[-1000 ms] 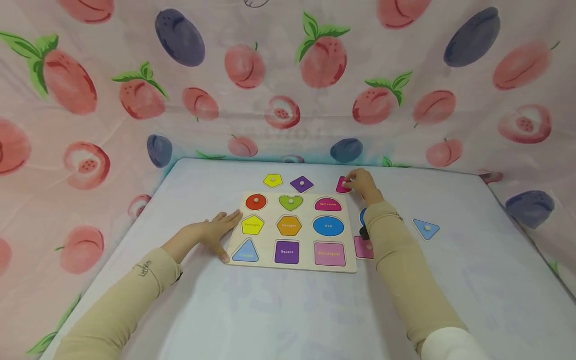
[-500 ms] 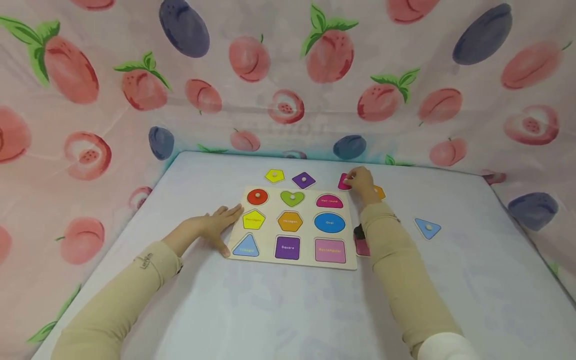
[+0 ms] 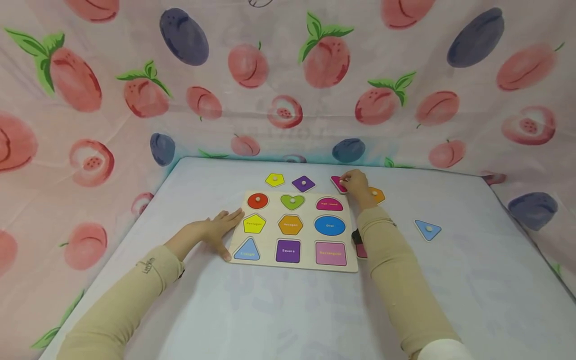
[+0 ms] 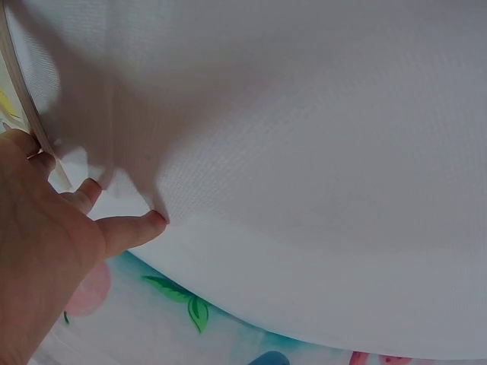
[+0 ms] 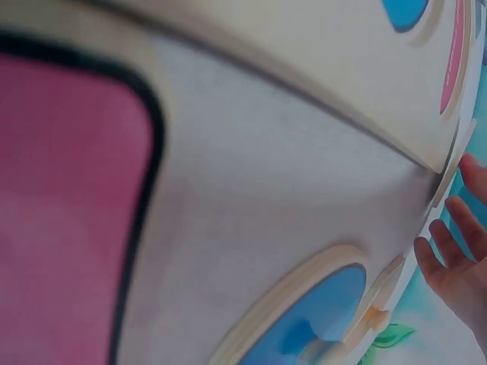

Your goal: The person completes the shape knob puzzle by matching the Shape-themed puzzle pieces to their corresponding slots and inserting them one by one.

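My right hand (image 3: 358,186) pinches the knob of a magenta half-round puzzle piece (image 3: 336,182) just behind the board's far right corner. The piece sits tilted, partly covered by the fingers. My left hand (image 3: 218,232) rests with spread fingers against the left edge of the wooden puzzle board (image 3: 268,252); the left wrist view shows its fingers (image 4: 129,232) stretched out beside that edge. A red circle (image 3: 257,201) and a green heart (image 3: 292,202), both with knobs, lie in the board's far row. The magenta half-round spot (image 3: 329,204) shows its printed label.
Behind the board lie a yellow pentagon piece (image 3: 275,180) and a purple square piece (image 3: 303,184). An orange hexagon piece (image 3: 378,195) and a light blue triangle piece (image 3: 427,230) lie rightward. A blue oval piece (image 5: 323,308) and pink rectangle piece (image 5: 68,205) lie right of the board.
My right hand has turned the half-round piece and shifted it slightly left. The orange hexagon, hidden at first, has come into view beside the wrist. My left hand stays at the board's edge.
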`<state>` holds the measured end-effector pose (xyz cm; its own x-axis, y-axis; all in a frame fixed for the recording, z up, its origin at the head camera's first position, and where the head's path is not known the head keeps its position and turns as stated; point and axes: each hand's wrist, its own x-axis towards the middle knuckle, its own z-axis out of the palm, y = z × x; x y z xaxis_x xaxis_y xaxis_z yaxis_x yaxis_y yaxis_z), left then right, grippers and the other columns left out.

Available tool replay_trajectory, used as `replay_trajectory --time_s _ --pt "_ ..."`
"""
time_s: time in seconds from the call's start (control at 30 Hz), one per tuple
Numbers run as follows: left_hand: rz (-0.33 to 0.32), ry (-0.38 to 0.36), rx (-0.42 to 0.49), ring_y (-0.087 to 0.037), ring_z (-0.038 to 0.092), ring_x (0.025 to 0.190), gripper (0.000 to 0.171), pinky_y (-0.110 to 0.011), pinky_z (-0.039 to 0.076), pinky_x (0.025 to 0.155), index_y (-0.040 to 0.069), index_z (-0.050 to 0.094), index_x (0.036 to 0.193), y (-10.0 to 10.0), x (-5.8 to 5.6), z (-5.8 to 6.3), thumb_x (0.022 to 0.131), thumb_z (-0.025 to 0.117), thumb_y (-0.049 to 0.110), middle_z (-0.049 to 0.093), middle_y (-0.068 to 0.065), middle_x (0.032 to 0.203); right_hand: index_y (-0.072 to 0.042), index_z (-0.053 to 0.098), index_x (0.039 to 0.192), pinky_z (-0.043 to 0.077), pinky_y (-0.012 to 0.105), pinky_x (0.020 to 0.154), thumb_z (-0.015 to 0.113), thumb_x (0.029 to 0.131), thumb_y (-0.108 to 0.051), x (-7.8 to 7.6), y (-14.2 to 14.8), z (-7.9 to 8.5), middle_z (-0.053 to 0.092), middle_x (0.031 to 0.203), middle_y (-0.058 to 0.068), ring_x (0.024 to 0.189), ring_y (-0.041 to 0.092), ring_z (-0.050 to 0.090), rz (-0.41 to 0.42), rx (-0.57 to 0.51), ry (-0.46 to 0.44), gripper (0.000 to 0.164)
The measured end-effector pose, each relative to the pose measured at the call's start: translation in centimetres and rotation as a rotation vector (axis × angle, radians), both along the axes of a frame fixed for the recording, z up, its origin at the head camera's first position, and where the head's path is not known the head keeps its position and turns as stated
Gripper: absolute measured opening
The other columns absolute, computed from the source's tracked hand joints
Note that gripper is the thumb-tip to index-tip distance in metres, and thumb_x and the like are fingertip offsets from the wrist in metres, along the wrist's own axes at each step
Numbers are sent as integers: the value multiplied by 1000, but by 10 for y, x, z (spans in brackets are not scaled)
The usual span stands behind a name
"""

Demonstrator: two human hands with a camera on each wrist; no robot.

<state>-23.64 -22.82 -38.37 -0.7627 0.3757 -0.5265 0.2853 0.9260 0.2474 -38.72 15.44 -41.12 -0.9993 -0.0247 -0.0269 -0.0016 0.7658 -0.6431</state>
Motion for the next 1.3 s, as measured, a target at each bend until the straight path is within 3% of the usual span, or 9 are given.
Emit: replay_trajectory --time_s 0.07,0.2,0.27,0.3,0.5,0.53,0.63,1.03,1.3 --pt "-1 -1 2 -44 2 144 123 -74 13 104 9 3 152 0 0 0 65 84 40 -5 -11 160 4 67 107 43 44 103 61 92 -13 -9 3 -6 60 121 23 116 37 52 8 8 -3 24" --pt "2 -5 -1 -44 2 143 122 -74 13 104 8 2 152 0 0 0 66 83 40 -5 -11 160 -4 71 103 45 40 101 67 88 -26 -50 22 -45 65 116 14 113 31 54 63 -1 52 27" --pt "0 -6 -5 -44 2 143 122 -74 14 104 8 2 152 0 0 0 66 83 40 -5 -11 160 -6 70 106 43 42 104 66 88 -28 -60 28 -54 64 120 13 116 32 53 82 14 42 29" --pt "-1 -4 -7 -44 2 143 122 -74 14 104 8 2 152 1 0 0 67 83 40 -5 -11 160 -8 72 102 47 38 98 68 86 -32 -66 33 -62 66 115 11 109 29 56 106 -3 93 29" --pt "-3 -1 -12 -44 2 143 122 -74 14 104 9 2 152 0 -1 0 66 82 42 -5 -11 160 0 70 103 49 44 96 64 90 -19 -21 20 -16 64 117 21 108 38 56 164 56 98 24" --pt "-2 -2 -11 -44 2 143 122 -74 14 104 9 2 152 0 -1 0 66 83 42 -5 -11 160 3 67 107 45 48 101 61 92 -13 -10 15 -4 60 122 24 115 42 53 163 76 57 23" --pt "0 -3 -6 -44 2 143 122 -74 14 105 9 2 152 0 0 0 66 83 41 -5 -11 160 6 66 107 47 49 98 59 93 -11 2 12 6 59 122 27 115 44 52 204 81 73 24" --pt "-2 -2 1 -44 2 143 122 -74 14 105 9 2 152 0 0 -1 66 83 41 -5 -11 160 9 65 104 49 49 94 59 91 -6 5 13 12 61 115 28 112 42 54 299 27 131 21" --pt "0 -6 -4 -44 1 144 123 -74 13 105 10 1 152 -1 -2 -3 66 83 42 -6 -11 160 8 65 104 51 48 91 59 92 -7 5 18 10 62 115 27 108 40 57 296 -3 127 20"
